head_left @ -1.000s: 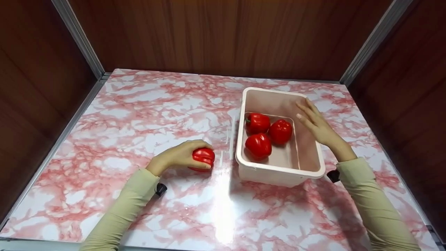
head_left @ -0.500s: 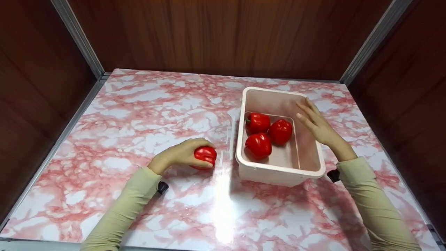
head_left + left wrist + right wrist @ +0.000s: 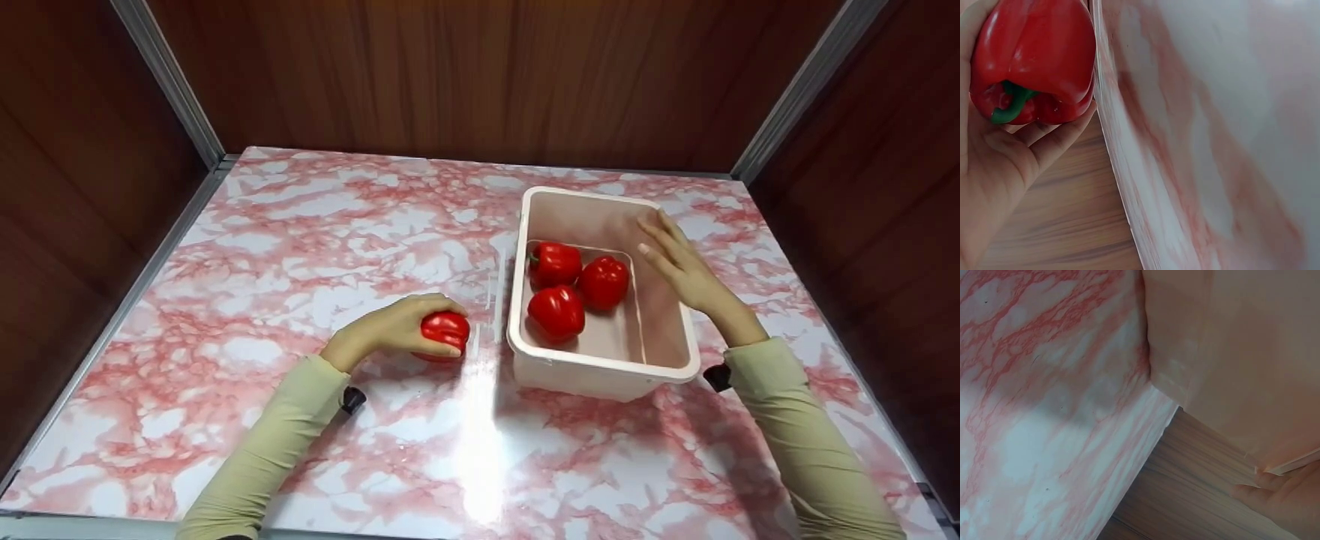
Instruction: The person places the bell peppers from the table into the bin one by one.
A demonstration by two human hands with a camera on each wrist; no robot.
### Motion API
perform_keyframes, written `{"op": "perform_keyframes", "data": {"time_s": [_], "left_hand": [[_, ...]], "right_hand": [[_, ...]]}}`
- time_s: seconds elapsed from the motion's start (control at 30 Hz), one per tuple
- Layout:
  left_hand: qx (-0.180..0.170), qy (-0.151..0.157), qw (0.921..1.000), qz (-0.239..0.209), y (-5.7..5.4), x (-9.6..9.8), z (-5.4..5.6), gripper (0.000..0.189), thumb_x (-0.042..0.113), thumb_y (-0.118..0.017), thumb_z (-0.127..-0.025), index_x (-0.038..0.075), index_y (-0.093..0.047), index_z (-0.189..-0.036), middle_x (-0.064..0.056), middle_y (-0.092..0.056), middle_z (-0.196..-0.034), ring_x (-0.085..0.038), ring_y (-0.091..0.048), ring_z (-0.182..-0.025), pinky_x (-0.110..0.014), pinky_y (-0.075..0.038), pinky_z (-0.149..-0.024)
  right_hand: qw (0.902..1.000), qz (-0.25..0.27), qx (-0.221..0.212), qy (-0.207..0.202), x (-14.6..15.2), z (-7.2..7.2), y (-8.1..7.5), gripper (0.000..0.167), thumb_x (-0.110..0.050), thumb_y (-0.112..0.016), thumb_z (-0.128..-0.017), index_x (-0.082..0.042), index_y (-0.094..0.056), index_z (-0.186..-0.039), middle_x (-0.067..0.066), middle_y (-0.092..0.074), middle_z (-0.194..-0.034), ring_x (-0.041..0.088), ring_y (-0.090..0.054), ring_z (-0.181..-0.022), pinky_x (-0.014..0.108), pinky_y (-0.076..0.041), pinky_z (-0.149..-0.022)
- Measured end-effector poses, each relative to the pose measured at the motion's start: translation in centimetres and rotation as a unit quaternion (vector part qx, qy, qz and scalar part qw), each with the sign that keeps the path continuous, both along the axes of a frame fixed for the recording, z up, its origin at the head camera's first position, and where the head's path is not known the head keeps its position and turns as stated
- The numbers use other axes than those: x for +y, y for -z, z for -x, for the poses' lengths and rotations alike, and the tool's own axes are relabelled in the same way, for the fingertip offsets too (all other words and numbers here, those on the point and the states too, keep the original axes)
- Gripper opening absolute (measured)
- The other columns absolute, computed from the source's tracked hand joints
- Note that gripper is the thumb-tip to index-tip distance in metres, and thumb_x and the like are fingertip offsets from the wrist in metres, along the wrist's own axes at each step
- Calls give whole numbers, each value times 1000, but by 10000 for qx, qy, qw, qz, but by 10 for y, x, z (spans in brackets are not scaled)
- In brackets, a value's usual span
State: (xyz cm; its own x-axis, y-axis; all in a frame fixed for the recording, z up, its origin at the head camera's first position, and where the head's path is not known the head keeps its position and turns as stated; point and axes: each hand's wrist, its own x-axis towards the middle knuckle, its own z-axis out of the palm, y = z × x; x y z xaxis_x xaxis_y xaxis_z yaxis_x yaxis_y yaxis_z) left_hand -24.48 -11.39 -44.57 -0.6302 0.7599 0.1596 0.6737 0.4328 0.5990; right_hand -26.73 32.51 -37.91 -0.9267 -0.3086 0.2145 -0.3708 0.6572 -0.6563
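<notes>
My left hand (image 3: 401, 326) grips a red bell pepper (image 3: 448, 330) left of the bin, thumb on the near side and fingers over the far side. In the left wrist view, the green stem of this bell pepper (image 3: 1036, 50) points back toward the palm. Whether it touches the table cannot be told. At the right wall of a pale rectangular plastic bin (image 3: 604, 363), my right hand (image 3: 686, 274) rests over the rim with its fingers straight. Inside the bin lie three more red bell peppers: one at the back left (image 3: 556, 264), another on the right (image 3: 604, 283), the third in front (image 3: 557, 313).
The table (image 3: 300, 240) has a red-and-white marbled top. Brown wood-grain panels (image 3: 480, 82) stand behind it and on both sides, joined by grey metal posts. Clear strips (image 3: 493, 300) lie on the table along the bin's left side.
My left hand has shifted slightly right and away from me, carrying the bell pepper with it. The right hand, the bin and the peppers inside stay where they were.
</notes>
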Motion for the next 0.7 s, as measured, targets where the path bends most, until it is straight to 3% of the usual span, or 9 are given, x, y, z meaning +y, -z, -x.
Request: {"op": "perform_keyframes", "data": {"time_s": [0.7], "left_hand": [[-186,-101,9998,-10,-4,7,3,62,53,-71,-74,16,-56,-123,3,-58,-113,-10,-57,-97,-27,-50,-79]], "right_hand": [[9999,14,-83,93,0,1,0,54,-35,-47,-96,-13,-34,-144,8,-2,-156,29,0,-142,61,-4,-108]]}}
